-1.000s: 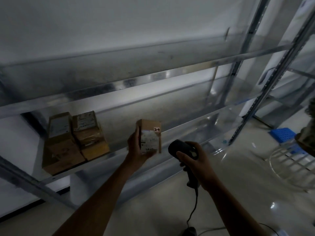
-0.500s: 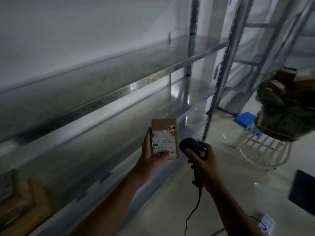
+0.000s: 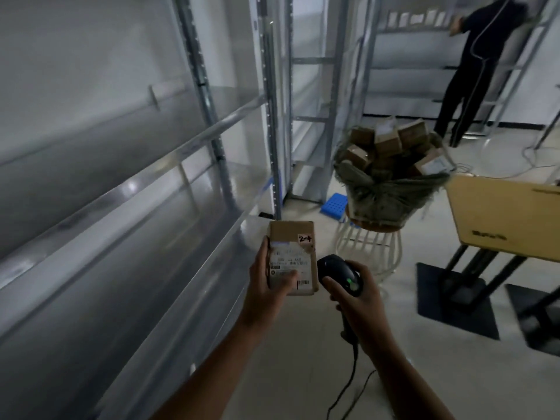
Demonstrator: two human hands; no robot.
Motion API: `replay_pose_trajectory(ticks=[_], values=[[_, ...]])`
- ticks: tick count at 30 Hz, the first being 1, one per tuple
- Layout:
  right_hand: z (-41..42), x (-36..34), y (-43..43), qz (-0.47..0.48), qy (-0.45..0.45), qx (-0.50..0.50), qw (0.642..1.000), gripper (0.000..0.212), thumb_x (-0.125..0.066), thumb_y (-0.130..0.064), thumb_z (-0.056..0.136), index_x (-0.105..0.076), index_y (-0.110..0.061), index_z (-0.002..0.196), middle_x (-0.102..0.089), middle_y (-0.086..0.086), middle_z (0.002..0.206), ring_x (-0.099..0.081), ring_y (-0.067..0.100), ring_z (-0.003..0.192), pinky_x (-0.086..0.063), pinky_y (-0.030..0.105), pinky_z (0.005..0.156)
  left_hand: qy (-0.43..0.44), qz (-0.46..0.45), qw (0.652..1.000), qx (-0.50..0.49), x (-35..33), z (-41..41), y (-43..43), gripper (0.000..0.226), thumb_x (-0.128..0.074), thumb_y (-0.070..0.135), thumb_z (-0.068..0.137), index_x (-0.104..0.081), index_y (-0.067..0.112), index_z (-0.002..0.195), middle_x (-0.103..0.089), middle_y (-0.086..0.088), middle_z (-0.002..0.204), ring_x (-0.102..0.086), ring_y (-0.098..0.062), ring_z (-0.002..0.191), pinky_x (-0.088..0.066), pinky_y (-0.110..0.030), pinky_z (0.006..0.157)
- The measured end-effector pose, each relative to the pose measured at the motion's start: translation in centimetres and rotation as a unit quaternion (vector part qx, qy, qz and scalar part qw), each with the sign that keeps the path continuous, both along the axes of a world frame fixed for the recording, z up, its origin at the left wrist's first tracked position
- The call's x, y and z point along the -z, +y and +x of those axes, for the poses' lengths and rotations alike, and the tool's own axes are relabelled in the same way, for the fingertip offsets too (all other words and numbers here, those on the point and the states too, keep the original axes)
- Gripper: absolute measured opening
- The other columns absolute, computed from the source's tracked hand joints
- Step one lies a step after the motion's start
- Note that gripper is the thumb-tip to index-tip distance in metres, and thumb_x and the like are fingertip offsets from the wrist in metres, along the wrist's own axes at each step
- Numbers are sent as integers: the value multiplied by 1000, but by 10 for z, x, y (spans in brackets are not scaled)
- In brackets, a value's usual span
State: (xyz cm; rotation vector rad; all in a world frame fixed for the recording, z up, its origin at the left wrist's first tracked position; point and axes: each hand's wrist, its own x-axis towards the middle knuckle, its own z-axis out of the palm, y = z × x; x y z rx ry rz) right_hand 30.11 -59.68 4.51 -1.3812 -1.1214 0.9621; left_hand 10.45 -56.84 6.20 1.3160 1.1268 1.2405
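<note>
My left hand grips a small cardboard parcel with a white shipping label and a tag marked "2-4", label side facing me, thumb across the label. Just to its right my right hand holds a black corded barcode scanner by its handle; a green light glows on its head, which points toward the parcel. The scanner's cable hangs down to the floor.
Long metal shelves run along the left. A white wire stool carries a sack full of small parcels ahead. A blue crate lies on the floor. A tan board on a black stand is at right. A person stands by far shelves.
My view has swung to the right along the shelves, so the boxes on the shelf are out of sight. The parcel now faces me flat, with the scanner still beside it.
</note>
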Motion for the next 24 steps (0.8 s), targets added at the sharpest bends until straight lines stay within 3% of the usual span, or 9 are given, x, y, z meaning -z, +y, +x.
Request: replay_pose_trajectory(ticks=[2,8,12,18,21,24], values=[[18,0,11,2,0,28,1000,54,-83,-41,81,-54,-39,126,-67,-4,117,-71,19,100,-63,40,85,0,3,1000,30,-4,21,22,82,-77,48,75,-34,67,143,-54,1,148,-61,-14,129,-60,-37,94],[58,-8,56,14,-3,114,993,49,-84,-37,82,-54,-43,121,-67,-1,115,-72,20,97,-60,33,78,11,8,996,85,-10,72,95,96,-78,53,77,-29,40,159,-55,4,148,-61,-11,129,-60,-34,93],[77,-10,104,21,-11,152,988,48,-84,-37,81,-54,-48,116,-66,-4,115,-72,19,98,-62,40,85,-21,19,992,121,-7,98,153,92,-80,54,78,-30,47,156,-54,5,147,-61,-15,130,-61,-41,95],[92,-18,191,15,-33,195,980,54,-85,-41,78,-52,-45,121,-65,-4,119,-72,18,99,-63,40,85,-62,-1,983,170,-6,122,252,84,-77,50,81,-28,61,149,-52,5,148,-64,-11,124,-61,-31,88],[101,-30,232,12,-32,207,978,58,-82,-43,73,-51,-42,121,-65,-2,119,-72,19,98,-61,27,75,-78,-22,980,183,-7,133,304,95,-77,48,80,-21,53,157,-52,0,148,-66,-12,120,-62,-38,91],[112,-40,268,18,-18,230,973,53,-83,-31,79,-52,-39,122,-65,4,118,-72,22,95,-57,21,67,-86,-32,976,196,-9,151,351,97,-79,51,77,-21,58,154,-49,-2,150,-63,-18,125,-61,-46,96]])
